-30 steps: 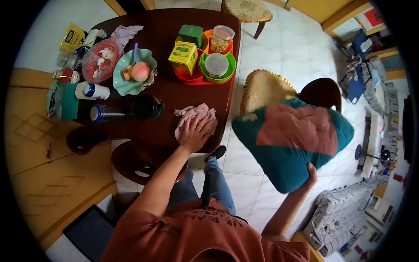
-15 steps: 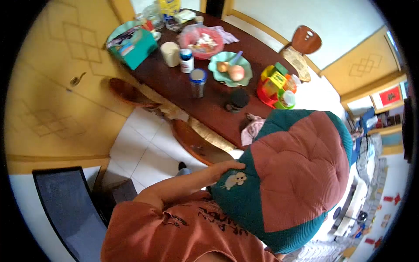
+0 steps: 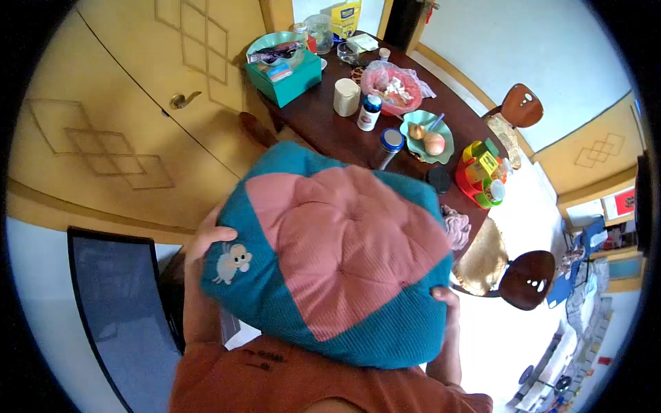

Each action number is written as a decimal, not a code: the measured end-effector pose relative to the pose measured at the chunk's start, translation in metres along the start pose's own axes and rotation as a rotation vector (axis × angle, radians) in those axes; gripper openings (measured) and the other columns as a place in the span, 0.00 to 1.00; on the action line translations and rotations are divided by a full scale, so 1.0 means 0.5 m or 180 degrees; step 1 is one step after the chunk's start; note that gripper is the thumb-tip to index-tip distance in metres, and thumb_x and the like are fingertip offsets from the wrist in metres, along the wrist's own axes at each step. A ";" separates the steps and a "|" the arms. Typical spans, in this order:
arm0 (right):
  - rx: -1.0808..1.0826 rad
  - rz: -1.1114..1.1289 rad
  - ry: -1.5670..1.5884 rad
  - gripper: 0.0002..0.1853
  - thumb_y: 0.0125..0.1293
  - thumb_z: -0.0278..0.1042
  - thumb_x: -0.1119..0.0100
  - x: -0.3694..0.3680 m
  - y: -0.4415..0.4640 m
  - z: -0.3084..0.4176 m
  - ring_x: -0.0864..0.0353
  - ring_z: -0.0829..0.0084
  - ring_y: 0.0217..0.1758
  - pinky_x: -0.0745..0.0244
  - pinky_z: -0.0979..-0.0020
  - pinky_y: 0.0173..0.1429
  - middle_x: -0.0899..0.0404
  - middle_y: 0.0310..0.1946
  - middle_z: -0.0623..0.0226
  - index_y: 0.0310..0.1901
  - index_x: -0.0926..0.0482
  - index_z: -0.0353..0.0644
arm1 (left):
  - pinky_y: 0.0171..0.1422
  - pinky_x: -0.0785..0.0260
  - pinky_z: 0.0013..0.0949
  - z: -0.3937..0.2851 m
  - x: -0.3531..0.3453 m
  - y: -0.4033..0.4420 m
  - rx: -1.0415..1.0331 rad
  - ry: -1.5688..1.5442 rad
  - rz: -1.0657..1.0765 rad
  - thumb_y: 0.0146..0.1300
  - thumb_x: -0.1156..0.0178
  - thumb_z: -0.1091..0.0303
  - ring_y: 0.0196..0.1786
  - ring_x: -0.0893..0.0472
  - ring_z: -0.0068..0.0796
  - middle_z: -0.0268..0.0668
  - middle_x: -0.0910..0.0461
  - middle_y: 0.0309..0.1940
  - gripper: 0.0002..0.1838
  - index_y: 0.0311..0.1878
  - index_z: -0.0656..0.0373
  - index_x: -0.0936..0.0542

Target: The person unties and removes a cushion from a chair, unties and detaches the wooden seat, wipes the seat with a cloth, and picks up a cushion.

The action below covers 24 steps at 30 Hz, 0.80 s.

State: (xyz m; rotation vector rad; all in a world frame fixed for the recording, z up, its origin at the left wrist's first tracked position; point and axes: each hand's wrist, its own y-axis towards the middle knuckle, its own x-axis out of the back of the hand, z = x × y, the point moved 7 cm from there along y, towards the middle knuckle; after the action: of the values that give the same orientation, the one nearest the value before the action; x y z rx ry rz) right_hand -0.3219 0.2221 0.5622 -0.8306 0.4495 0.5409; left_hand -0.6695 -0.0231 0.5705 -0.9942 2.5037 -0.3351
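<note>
A thick teal and pink seat cushion [image 3: 344, 241] fills the middle of the head view, held up in front of my chest. On its left side sits a small white embroidered animal [image 3: 233, 263]. My left hand [image 3: 212, 241] grips the left edge, thumb on top and fingers out of sight underneath. At the lower right corner, my right hand [image 3: 447, 303] holds the cushion with its thumb over the edge; its other fingers are mostly hidden. The cushion covers the near part of the dark table [image 3: 320, 134].
On the table stand a green box [image 3: 286, 84], a white cup [image 3: 346, 97], jars, a pink bowl [image 3: 392, 96], a green dish [image 3: 441, 134] of fruit and a colourful caddy [image 3: 480, 175]. A wooden chair [image 3: 527, 279] is at right, a dark mesh panel [image 3: 124, 316] at left.
The cushion has moved left and turned flatter in front of me. My right hand, mostly hidden before, now shows at its right corner. The view has swung to the right.
</note>
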 end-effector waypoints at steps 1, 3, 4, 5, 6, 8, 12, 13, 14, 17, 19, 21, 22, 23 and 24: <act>-0.0380 -0.0056 -0.0283 0.43 0.40 0.36 0.38 0.007 0.031 -0.024 0.26 0.53 0.50 0.31 0.57 0.59 0.27 0.52 0.49 0.61 0.38 0.28 | 0.69 0.46 0.33 -0.005 0.024 -0.009 -0.0015 0.0010 -0.0024 0.38 0.37 0.66 0.63 0.32 0.38 0.46 0.32 0.61 0.48 0.67 0.69 0.41; -0.0784 -0.0079 -0.0580 0.43 0.41 0.37 0.37 -0.003 0.084 -0.044 0.26 0.53 0.50 0.31 0.57 0.59 0.28 0.53 0.48 0.62 0.39 0.29 | 0.60 0.32 0.36 -0.029 0.069 -0.023 -0.0380 -0.0096 -0.0461 0.40 0.41 0.73 0.53 0.23 0.41 0.49 0.28 0.55 0.41 0.64 0.69 0.37; -0.0886 0.0186 -0.0589 0.43 0.42 0.38 0.37 -0.035 0.109 -0.053 0.25 0.53 0.51 0.30 0.57 0.59 0.29 0.53 0.47 0.62 0.39 0.29 | 0.67 0.43 0.33 -0.046 0.070 -0.030 -0.0372 -0.0036 -0.0538 0.38 0.36 0.66 0.61 0.31 0.40 0.48 0.32 0.60 0.47 0.66 0.69 0.39; -0.0990 0.0451 -0.0594 0.42 0.44 0.39 0.36 -0.066 0.133 -0.062 0.25 0.53 0.51 0.30 0.57 0.59 0.29 0.53 0.46 0.62 0.39 0.30 | 0.67 0.43 0.33 -0.058 0.076 -0.030 -0.0378 -0.0023 -0.0574 0.38 0.36 0.66 0.61 0.31 0.40 0.48 0.32 0.60 0.47 0.66 0.69 0.39; -0.1017 0.0481 -0.0586 0.42 0.44 0.39 0.36 -0.083 0.160 -0.066 0.25 0.53 0.51 0.30 0.57 0.59 0.29 0.53 0.46 0.62 0.39 0.30 | 0.66 0.42 0.33 -0.070 0.090 -0.029 -0.0324 0.0002 -0.0691 0.37 0.35 0.66 0.60 0.30 0.40 0.48 0.31 0.60 0.47 0.66 0.69 0.39; -0.1133 0.0928 -0.0389 0.40 0.48 0.41 0.37 -0.129 0.210 -0.081 0.25 0.52 0.52 0.29 0.57 0.59 0.29 0.53 0.46 0.62 0.39 0.30 | 0.64 0.39 0.33 -0.115 0.087 -0.019 -0.0388 0.0136 -0.0895 0.37 0.34 0.67 0.59 0.29 0.39 0.47 0.30 0.58 0.48 0.67 0.68 0.40; -0.1508 0.1160 -0.0112 0.38 0.52 0.42 0.38 -0.174 0.301 -0.125 0.26 0.53 0.53 0.31 0.56 0.61 0.29 0.54 0.47 0.62 0.38 0.31 | 0.64 0.38 0.34 -0.177 0.151 0.060 -0.0751 0.0753 -0.0694 0.39 0.34 0.67 0.58 0.28 0.40 0.47 0.31 0.59 0.47 0.67 0.67 0.40; -0.1529 0.1134 -0.0080 0.38 0.52 0.42 0.38 -0.180 0.323 -0.139 0.26 0.53 0.53 0.31 0.56 0.61 0.29 0.54 0.47 0.62 0.38 0.31 | 0.64 0.38 0.34 -0.191 0.151 0.081 -0.0709 0.0771 -0.0689 0.39 0.34 0.67 0.58 0.28 0.40 0.47 0.31 0.59 0.47 0.67 0.67 0.40; -0.1579 0.1085 -0.0134 0.38 0.52 0.42 0.37 -0.188 0.344 -0.153 0.25 0.54 0.52 0.30 0.56 0.60 0.28 0.53 0.48 0.62 0.38 0.31 | 0.64 0.37 0.34 -0.207 0.144 0.102 -0.0694 0.0589 -0.0667 0.41 0.35 0.67 0.58 0.28 0.39 0.47 0.31 0.59 0.46 0.67 0.67 0.40; -0.1590 0.1059 -0.0179 0.38 0.53 0.44 0.37 -0.207 0.404 -0.194 0.24 0.56 0.50 0.28 0.57 0.58 0.27 0.52 0.49 0.61 0.37 0.33 | 0.62 0.35 0.35 -0.242 0.133 0.166 -0.0742 0.0241 -0.0427 0.47 0.36 0.66 0.56 0.27 0.38 0.47 0.30 0.57 0.42 0.68 0.64 0.40; -0.1493 0.0935 -0.0290 0.35 0.53 0.46 0.37 -0.224 0.442 -0.208 0.23 0.57 0.48 0.26 0.59 0.55 0.25 0.50 0.51 0.59 0.35 0.33 | 0.62 0.34 0.37 -0.204 0.184 0.233 -0.0036 -0.0257 -0.0445 0.52 0.37 0.66 0.56 0.27 0.39 0.47 0.30 0.57 0.39 0.68 0.63 0.40; -0.1287 0.0848 -0.0176 0.30 0.56 0.46 0.39 -0.222 0.491 -0.238 0.21 0.59 0.46 0.24 0.60 0.52 0.24 0.47 0.52 0.55 0.31 0.33 | 0.59 0.31 0.38 -0.164 0.262 0.312 0.0345 -0.0254 -0.0384 0.56 0.39 0.66 0.53 0.24 0.38 0.46 0.27 0.55 0.34 0.66 0.61 0.38; -0.1219 0.0670 -0.0210 0.28 0.58 0.46 0.41 -0.216 0.510 -0.247 0.21 0.60 0.45 0.24 0.61 0.51 0.23 0.46 0.53 0.54 0.30 0.33 | 0.52 0.27 0.38 -0.138 0.289 0.352 0.0697 -0.0312 -0.0370 0.57 0.39 0.65 0.47 0.22 0.38 0.45 0.24 0.49 0.29 0.61 0.62 0.33; -0.1157 0.0474 -0.0250 0.25 0.60 0.45 0.43 -0.210 0.524 -0.258 0.21 0.60 0.45 0.23 0.61 0.51 0.23 0.45 0.53 0.52 0.30 0.33 | 0.45 0.24 0.38 -0.112 0.313 0.385 0.1064 -0.0376 -0.0353 0.57 0.39 0.64 0.41 0.20 0.38 0.44 0.21 0.44 0.24 0.56 0.62 0.27; -0.1119 0.0533 0.0020 0.24 0.62 0.44 0.45 -0.220 0.539 -0.273 0.21 0.61 0.44 0.24 0.61 0.50 0.24 0.46 0.53 0.53 0.30 0.34 | 0.45 0.24 0.38 -0.106 0.333 0.417 0.1104 -0.0362 -0.0297 0.57 0.39 0.64 0.41 0.20 0.38 0.44 0.21 0.44 0.24 0.56 0.62 0.27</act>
State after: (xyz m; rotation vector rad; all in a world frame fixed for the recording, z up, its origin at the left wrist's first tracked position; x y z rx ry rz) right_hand -0.5935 0.2347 0.3909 -1.1372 0.4382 0.7866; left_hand -0.9271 0.0134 0.4908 -0.9581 2.2024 -0.6942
